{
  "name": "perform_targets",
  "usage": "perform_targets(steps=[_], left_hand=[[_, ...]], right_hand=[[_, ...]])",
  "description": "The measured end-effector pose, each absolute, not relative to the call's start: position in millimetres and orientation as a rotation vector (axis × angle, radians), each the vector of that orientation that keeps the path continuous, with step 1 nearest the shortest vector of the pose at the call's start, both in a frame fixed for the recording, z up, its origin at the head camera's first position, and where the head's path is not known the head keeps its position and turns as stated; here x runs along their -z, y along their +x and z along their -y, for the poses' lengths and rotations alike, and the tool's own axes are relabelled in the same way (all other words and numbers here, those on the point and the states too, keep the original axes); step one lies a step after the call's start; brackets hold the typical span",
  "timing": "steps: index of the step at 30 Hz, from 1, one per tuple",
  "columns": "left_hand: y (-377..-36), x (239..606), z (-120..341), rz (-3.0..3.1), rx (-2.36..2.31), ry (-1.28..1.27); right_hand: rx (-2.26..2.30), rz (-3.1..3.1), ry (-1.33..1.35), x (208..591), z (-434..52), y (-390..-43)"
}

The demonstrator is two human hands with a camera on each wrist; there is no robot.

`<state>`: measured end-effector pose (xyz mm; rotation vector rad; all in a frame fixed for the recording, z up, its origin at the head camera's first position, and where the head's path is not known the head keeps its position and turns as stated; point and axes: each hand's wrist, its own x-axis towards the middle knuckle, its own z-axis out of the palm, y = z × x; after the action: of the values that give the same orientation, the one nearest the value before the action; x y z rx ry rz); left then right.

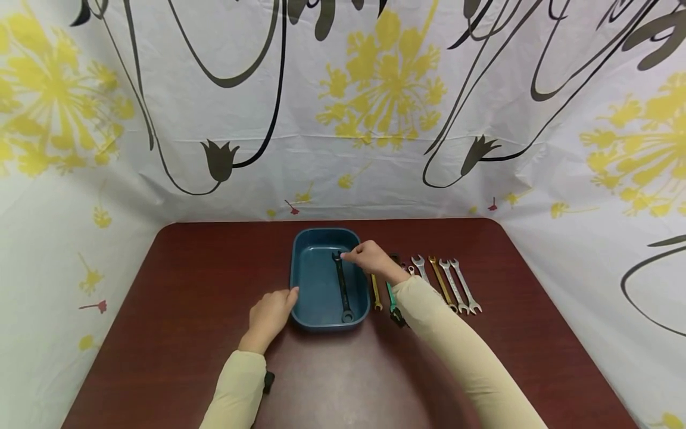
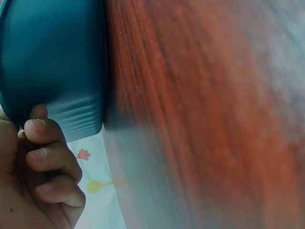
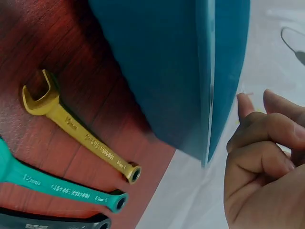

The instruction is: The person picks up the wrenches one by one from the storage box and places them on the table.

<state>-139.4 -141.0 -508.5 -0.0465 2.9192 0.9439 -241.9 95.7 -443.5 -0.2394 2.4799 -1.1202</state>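
A black combination wrench (image 1: 342,289) lies lengthwise in a blue tray (image 1: 309,323), ring end toward the front. My right hand (image 1: 372,259) reaches over the tray's right side, fingertips close by the wrench's far end. In the right wrist view, a gap shows between thumb and index fingertip of the right hand (image 3: 267,157), with nothing between them; the other fingers are bent. At the tray's left rim, my left hand (image 1: 270,313) grips the edge. Its curled fingers (image 2: 52,160) sit against the outer wall in the left wrist view, thumb hidden.
Right of the tray lie a gold wrench (image 3: 86,136), a green wrench (image 3: 62,186) and a dark wrench (image 3: 52,222). Farther right, another gold wrench (image 1: 442,285) and several silver wrenches (image 1: 465,286) form a row, partly behind my right forearm. A patterned cloth (image 1: 321,173) hangs behind the brown table (image 1: 214,268).
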Motion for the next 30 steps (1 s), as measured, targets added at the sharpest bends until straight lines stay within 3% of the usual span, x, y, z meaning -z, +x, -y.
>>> perform_targets(steps=[30], left_hand=[[-140, 509, 141, -2.918, -0.960, -0.042]], right_hand=[[0.021, -2.784, -0.295, 464, -42, -231]])
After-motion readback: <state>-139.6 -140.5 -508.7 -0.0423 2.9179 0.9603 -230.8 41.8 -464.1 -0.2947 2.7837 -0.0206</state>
